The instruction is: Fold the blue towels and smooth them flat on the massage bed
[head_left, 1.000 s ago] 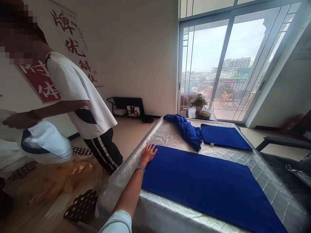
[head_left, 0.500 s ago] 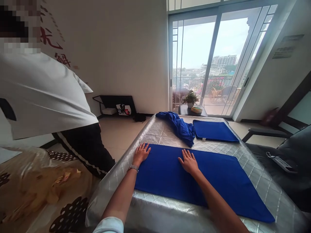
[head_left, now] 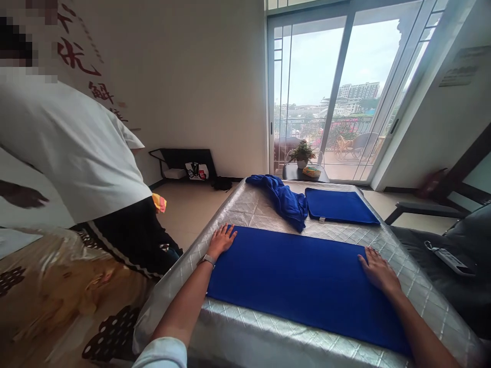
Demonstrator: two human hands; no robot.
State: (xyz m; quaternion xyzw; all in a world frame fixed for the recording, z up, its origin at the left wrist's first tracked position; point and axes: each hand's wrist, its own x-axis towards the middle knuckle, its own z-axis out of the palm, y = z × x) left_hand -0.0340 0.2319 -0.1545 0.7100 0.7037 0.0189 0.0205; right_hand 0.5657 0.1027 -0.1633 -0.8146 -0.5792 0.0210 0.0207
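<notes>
A large blue rectangular cloth (head_left: pixel 299 286) lies flat on the table, which has a silver quilted cover (head_left: pixel 245 202). My left hand (head_left: pixel 222 241) rests open on the cloth's far left corner, a watch on its wrist. Over at the far right corner, my right hand (head_left: pixel 379 271) lies flat with fingers stretched out; its forearm hides part of the right edge. Beyond them are a crumpled blue cloth (head_left: pixel 282 200) and a neatly folded blue cloth (head_left: pixel 341 207) with a small white tag.
At left a person (head_left: pixel 72 143) in a white shirt leans away beside a plastic-covered surface (head_left: pixel 76 306). On the right, a dark sofa (head_left: pixel 425 250) carries a white power strip (head_left: pixel 448 258). A potted plant (head_left: pixel 302 153) stands by the glass door.
My right hand has slid right, from the cloth's middle to its far right corner. My left hand stays at its corner. The person at left has shifted, and an arm now shows.
</notes>
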